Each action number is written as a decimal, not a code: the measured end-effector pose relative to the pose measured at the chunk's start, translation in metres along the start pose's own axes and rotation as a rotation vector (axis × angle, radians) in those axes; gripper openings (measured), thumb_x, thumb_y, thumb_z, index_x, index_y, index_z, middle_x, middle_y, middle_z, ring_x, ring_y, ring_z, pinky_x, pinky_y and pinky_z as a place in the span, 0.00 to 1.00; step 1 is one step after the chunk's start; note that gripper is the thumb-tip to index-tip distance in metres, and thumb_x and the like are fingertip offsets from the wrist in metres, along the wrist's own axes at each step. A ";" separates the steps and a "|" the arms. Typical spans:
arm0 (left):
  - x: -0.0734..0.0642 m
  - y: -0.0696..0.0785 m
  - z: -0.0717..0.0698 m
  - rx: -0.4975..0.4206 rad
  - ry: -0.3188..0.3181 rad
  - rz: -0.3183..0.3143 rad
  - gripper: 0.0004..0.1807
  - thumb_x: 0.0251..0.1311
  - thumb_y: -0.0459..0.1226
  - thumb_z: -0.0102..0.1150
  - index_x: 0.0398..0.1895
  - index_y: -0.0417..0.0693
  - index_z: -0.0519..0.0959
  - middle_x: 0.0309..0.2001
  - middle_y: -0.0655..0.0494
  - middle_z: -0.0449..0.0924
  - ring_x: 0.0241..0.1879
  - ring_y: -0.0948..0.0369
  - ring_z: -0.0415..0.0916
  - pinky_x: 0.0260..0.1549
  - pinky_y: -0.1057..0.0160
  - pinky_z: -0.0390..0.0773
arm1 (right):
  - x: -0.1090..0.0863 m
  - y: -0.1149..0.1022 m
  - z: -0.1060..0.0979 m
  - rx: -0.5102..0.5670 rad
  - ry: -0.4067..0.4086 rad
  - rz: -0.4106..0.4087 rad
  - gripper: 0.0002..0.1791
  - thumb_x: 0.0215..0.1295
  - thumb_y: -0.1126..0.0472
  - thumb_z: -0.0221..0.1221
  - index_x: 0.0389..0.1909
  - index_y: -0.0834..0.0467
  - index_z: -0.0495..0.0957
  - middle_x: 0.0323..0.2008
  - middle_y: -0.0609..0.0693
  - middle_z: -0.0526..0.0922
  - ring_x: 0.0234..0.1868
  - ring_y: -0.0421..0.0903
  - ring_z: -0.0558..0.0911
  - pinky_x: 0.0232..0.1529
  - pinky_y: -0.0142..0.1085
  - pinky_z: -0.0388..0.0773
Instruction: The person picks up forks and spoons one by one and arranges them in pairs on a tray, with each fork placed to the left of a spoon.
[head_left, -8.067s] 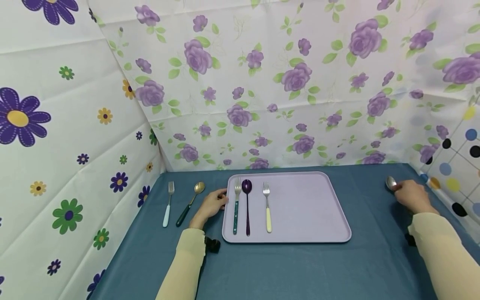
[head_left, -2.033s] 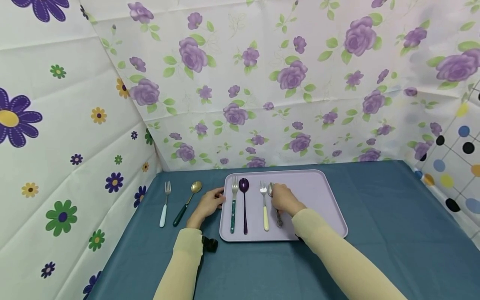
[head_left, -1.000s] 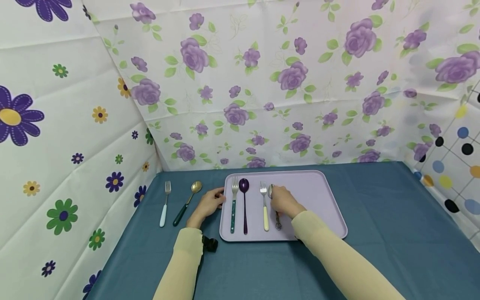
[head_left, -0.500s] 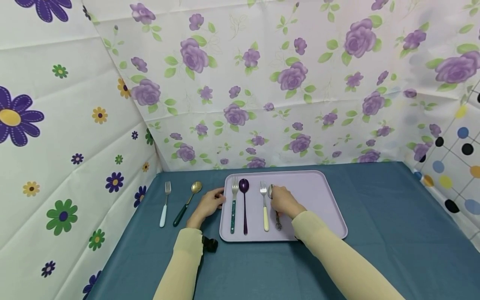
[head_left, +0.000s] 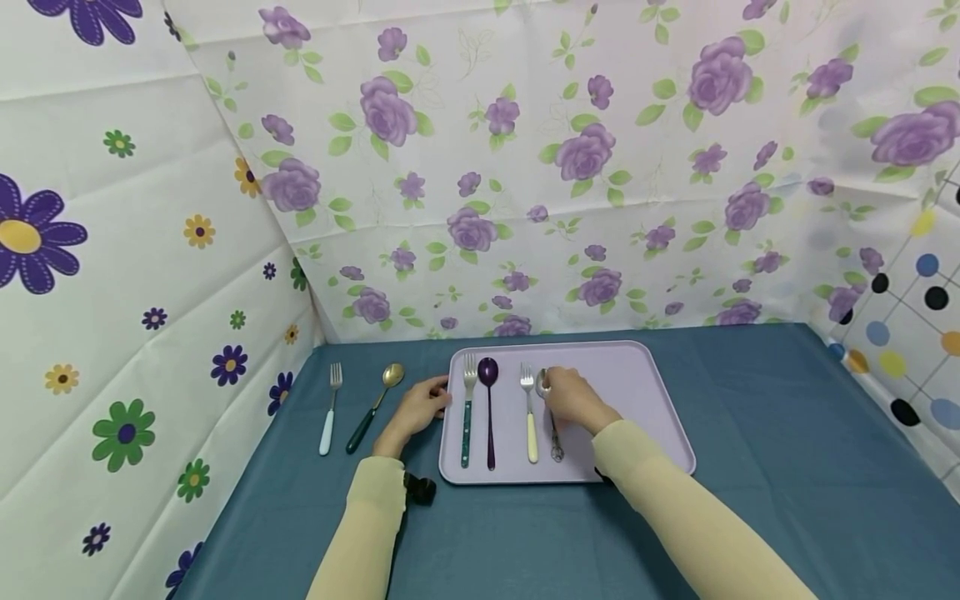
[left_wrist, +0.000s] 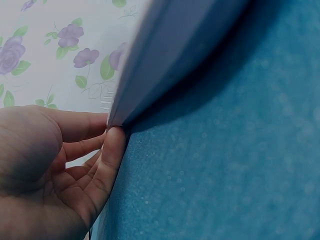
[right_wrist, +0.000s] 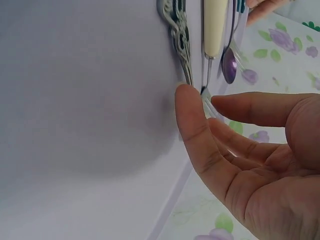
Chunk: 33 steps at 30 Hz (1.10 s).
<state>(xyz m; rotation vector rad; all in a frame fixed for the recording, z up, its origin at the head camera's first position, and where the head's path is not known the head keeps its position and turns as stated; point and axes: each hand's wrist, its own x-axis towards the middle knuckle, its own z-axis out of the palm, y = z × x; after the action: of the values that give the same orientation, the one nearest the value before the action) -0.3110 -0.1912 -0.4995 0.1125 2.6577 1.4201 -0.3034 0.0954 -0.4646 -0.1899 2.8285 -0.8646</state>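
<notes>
A lilac tray (head_left: 622, 417) lies on the blue cloth, and my left hand (head_left: 420, 408) pinches its left rim between thumb and fingers. On it, a silver spoon with an ornate handle (head_left: 556, 446) lies right of a yellow-handled fork (head_left: 532, 437). My right hand (head_left: 576, 398) is over the spoon's upper part; in the right wrist view its thumb and index finger (right_wrist: 192, 120) stand apart, the index fingertip hiding part of the spoon. Farther left on the tray are a purple spoon (head_left: 491, 417) and a green-handled fork (head_left: 466, 429).
Left of the tray, a light-blue-handled fork (head_left: 327, 425) and a gold spoon with a dark green handle (head_left: 367, 421) lie on the cloth (head_left: 510, 542). Floral sheets (head_left: 480, 175) rise behind and at the left; a dotted sheet (head_left: 907, 350) stands at the right.
My right hand has carried the silver spoon from the far right onto the tray. Lately its fingers have loosened and shifted slightly right. My left hand stays at the rim.
</notes>
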 end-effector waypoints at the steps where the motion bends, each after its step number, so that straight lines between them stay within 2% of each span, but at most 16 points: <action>1: 0.000 0.000 0.000 0.001 0.001 0.001 0.27 0.75 0.33 0.55 0.74 0.36 0.70 0.44 0.46 0.78 0.41 0.56 0.80 0.42 0.59 0.86 | 0.000 0.001 -0.001 0.006 0.003 0.000 0.19 0.65 0.73 0.56 0.57 0.70 0.79 0.48 0.66 0.85 0.28 0.49 0.84 0.31 0.39 0.84; 5: 0.000 -0.001 -0.001 0.006 0.002 -0.002 0.27 0.75 0.33 0.55 0.74 0.36 0.70 0.44 0.46 0.78 0.41 0.56 0.80 0.42 0.59 0.86 | 0.001 0.003 -0.003 0.033 0.003 0.005 0.18 0.64 0.72 0.57 0.55 0.69 0.80 0.42 0.64 0.85 0.22 0.48 0.83 0.23 0.35 0.82; 10: 0.000 -0.001 -0.001 0.005 0.001 -0.005 0.27 0.75 0.33 0.55 0.75 0.37 0.70 0.44 0.46 0.79 0.41 0.56 0.80 0.42 0.59 0.86 | 0.002 0.006 -0.007 0.029 0.005 0.005 0.18 0.63 0.70 0.59 0.54 0.66 0.81 0.37 0.60 0.84 0.22 0.47 0.81 0.22 0.36 0.80; 17: 0.001 -0.001 0.000 0.002 0.002 -0.010 0.27 0.75 0.34 0.56 0.75 0.38 0.70 0.44 0.47 0.78 0.41 0.57 0.80 0.42 0.60 0.86 | -0.001 0.013 -0.017 0.033 -0.001 -0.049 0.14 0.70 0.64 0.60 0.54 0.65 0.81 0.28 0.55 0.81 0.19 0.46 0.78 0.20 0.35 0.76; 20: 0.002 -0.002 0.000 0.005 0.004 -0.013 0.27 0.75 0.34 0.56 0.75 0.38 0.70 0.44 0.46 0.78 0.41 0.57 0.80 0.42 0.60 0.86 | -0.001 0.018 -0.020 0.018 0.011 -0.094 0.14 0.69 0.65 0.58 0.52 0.65 0.82 0.29 0.54 0.81 0.22 0.46 0.78 0.22 0.35 0.76; 25: 0.002 -0.003 0.000 0.007 0.006 -0.015 0.27 0.75 0.34 0.56 0.75 0.38 0.70 0.44 0.47 0.78 0.42 0.57 0.80 0.42 0.60 0.86 | 0.001 0.027 -0.024 -0.012 0.026 -0.164 0.12 0.69 0.65 0.59 0.49 0.65 0.84 0.36 0.57 0.85 0.33 0.49 0.81 0.34 0.40 0.80; 33: 0.002 0.000 0.001 0.003 0.006 -0.014 0.27 0.75 0.34 0.56 0.75 0.38 0.70 0.43 0.47 0.78 0.41 0.57 0.79 0.42 0.60 0.86 | 0.000 0.045 -0.041 -0.035 0.058 -0.208 0.11 0.71 0.66 0.58 0.48 0.66 0.84 0.40 0.60 0.84 0.40 0.53 0.81 0.43 0.48 0.81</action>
<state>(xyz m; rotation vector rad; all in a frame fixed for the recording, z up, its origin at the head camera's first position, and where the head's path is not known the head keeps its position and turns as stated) -0.3123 -0.1901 -0.5004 0.0899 2.6600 1.4150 -0.3153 0.1545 -0.4562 -0.4792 2.9172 -0.8735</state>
